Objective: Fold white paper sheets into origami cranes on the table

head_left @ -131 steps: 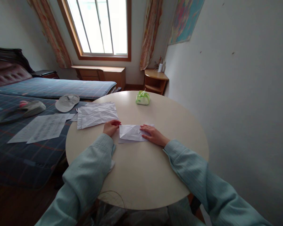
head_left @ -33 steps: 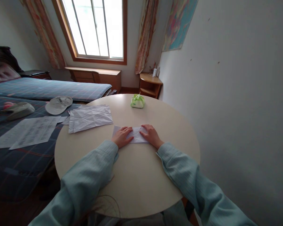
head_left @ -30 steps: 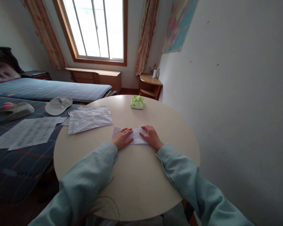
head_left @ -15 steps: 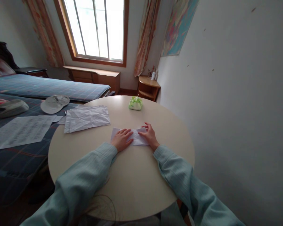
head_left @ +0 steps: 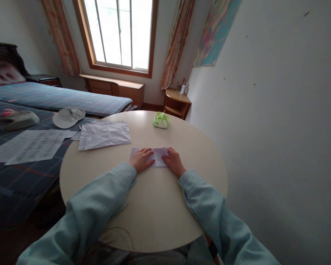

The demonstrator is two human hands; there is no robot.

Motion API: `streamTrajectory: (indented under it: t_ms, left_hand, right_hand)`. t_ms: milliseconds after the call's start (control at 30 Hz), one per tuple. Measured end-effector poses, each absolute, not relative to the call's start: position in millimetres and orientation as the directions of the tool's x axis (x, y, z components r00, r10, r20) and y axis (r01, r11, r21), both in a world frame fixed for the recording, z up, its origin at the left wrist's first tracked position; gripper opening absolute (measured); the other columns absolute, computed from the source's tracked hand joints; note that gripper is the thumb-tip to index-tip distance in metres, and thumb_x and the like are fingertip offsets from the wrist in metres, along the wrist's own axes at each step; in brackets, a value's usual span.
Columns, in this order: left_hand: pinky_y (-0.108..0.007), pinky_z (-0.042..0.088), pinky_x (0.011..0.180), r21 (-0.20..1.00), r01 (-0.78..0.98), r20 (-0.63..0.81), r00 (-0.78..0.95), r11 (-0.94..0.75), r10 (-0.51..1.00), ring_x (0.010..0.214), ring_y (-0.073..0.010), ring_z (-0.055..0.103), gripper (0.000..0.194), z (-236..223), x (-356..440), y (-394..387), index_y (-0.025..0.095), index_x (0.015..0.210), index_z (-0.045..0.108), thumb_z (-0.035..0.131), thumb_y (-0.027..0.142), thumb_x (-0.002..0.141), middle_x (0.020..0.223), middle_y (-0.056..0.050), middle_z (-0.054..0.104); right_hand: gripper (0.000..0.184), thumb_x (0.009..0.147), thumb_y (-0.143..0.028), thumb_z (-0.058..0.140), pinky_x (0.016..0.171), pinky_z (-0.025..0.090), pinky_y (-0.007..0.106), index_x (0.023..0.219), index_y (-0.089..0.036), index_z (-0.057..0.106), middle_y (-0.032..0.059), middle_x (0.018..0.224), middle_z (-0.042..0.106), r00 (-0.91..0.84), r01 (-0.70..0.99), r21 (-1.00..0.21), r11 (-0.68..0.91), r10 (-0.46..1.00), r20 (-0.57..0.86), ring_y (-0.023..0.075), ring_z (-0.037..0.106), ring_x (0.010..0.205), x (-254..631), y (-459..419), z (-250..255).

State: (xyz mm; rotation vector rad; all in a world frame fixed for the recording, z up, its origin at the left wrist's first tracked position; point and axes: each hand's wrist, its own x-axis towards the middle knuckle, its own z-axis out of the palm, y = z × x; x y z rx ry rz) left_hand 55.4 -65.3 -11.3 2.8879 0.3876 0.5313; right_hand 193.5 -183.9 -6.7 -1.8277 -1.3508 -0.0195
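A folded sheet of white paper (head_left: 159, 156) lies on the round cream table (head_left: 160, 206) in front of me. My left hand (head_left: 142, 159) rests flat over its left part, fingers stretched out and thumb apart. At the right end, my right hand (head_left: 174, 161) has its fingers bent and closed round the paper's edge, with the thumb on top. The paper's left end is partly covered by my hand, and its right edge is hidden under my right fingers.
Left of my hands lies a stack of creased white paper (head_left: 106, 135). A green tissue pack (head_left: 160, 120) stands at the table's far side. Printed sheets (head_left: 35, 145) and a pale cap (head_left: 68, 117) lie on the bed (head_left: 30, 184). A white wall (head_left: 278, 147) runs along the right.
Since the oldest frame, my left hand has moved from the paper's edge onto it. Within the last half second, my right fingers have gone from raised and spread to closed on the right end.
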Motion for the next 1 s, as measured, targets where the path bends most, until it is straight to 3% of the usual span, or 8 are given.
streamTrajectory:
  t_ms: [167, 367, 500, 633, 1000]
  left_hand:
    - [-0.035, 0.035, 0.092, 0.256, 0.199, 0.341, 0.897, -0.946, 0.281, 0.106, -0.0194, 0.044, 0.036, -11, 54, -62, 0.02, 0.106, 0.047, 0.041, 0.039, 0.076, 0.115, -0.004, 0.05]
    - [-0.034, 0.033, 0.095, 0.27, 0.201, 0.315, 0.906, -0.942, 0.283, 0.109, -0.0168, 0.041, 0.03, -13, 54, -57, 0.019, 0.105, 0.046, 0.035, 0.018, 0.077, 0.116, -0.004, 0.049]
    - [-0.033, 0.034, 0.094, 0.304, 0.211, 0.315, 0.898, -0.929, 0.307, 0.109, -0.0164, 0.042, 0.032, -16, 56, -53, 0.019, 0.106, 0.044, 0.036, 0.015, 0.074, 0.113, -0.005, 0.051]
    - [-0.034, 0.033, 0.095, 0.297, 0.215, 0.308, 0.901, -0.93, 0.307, 0.11, -0.0175, 0.04, 0.036, -18, 56, -53, 0.017, 0.111, 0.042, 0.036, 0.017, 0.075, 0.116, -0.007, 0.049]
    - [-0.035, 0.032, 0.095, 0.268, 0.188, 0.286, 0.921, -0.945, 0.264, 0.112, -0.0172, 0.038, 0.039, -17, 56, -51, 0.022, 0.114, 0.045, 0.031, 0.019, 0.079, 0.122, -0.002, 0.045]
  right_hand:
    - [0.027, 0.066, -0.007, 0.047, 0.077, 0.043, 0.027, 0.086, -0.021, 0.059, 0.0021, 0.088, 0.061, 0.171, 0.826, -0.544, 0.147, 0.855, 0.49, 0.0134, 0.054, 0.085, 187, -186, -9]
    - [0.029, 0.063, -0.007, 0.049, 0.085, 0.041, 0.029, 0.086, -0.021, 0.061, 0.0025, 0.093, 0.062, 0.062, 0.849, -0.494, 0.188, 0.893, 0.446, 0.0145, 0.054, 0.091, 185, -189, -8]
    - [0.031, 0.061, -0.007, 0.049, 0.083, 0.042, 0.028, 0.088, -0.019, 0.059, 0.0032, 0.095, 0.061, 0.078, 0.85, -0.499, 0.166, 0.899, 0.432, 0.0143, 0.055, 0.09, 182, -193, -3]
    - [0.022, 0.061, -0.008, 0.048, 0.083, 0.043, 0.026, 0.077, -0.02, 0.058, 0.0022, 0.096, 0.061, 0.055, 0.827, -0.528, 0.193, 0.907, 0.418, 0.013, 0.056, 0.09, 178, -194, -1]
    - [0.019, 0.061, -0.009, 0.048, 0.084, 0.042, 0.027, 0.07, -0.021, 0.059, 0.0004, 0.097, 0.062, 0.035, 0.839, -0.509, 0.192, 0.914, 0.403, 0.0136, 0.056, 0.092, 179, -193, 0]
